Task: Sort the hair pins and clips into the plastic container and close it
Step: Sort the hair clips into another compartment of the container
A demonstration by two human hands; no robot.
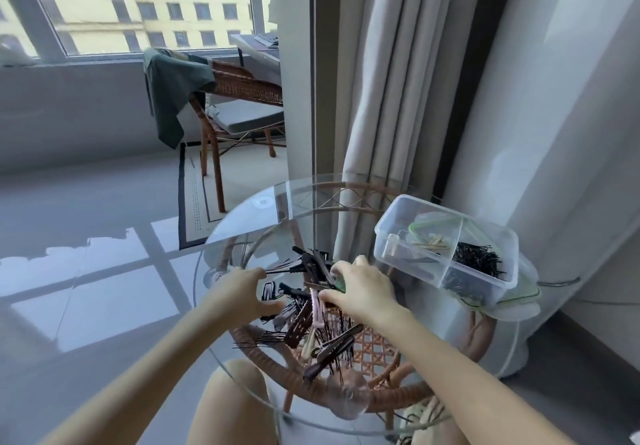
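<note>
Head cam: both hands were on the loose pile, box open, sort only part done.

The pile of hair pins and clips point(311, 316) lay mid-table on the round glass table point(249, 223), and the divided plastic container point(398, 226) sat at the far right, near the pile. Its right compartment held black bobby pins point(478, 259), and its lid point(519, 301) lay underneath it. The left hand point(247, 292) rested at the pile's left edge, fingers spread wide and gripping nothing. The right hand point(363, 288) was curled down onto the pile top; I couldn't tell whether its fingers held anything. Handling guess: all of it is light. The thin pins are springy, tangled and slick on glass, so pinch a bunch mid-length or rake them together. The long clips point(329, 347) are stiff; take each by its body. The lid probably needs pulling out from under the box before closing.
</note>
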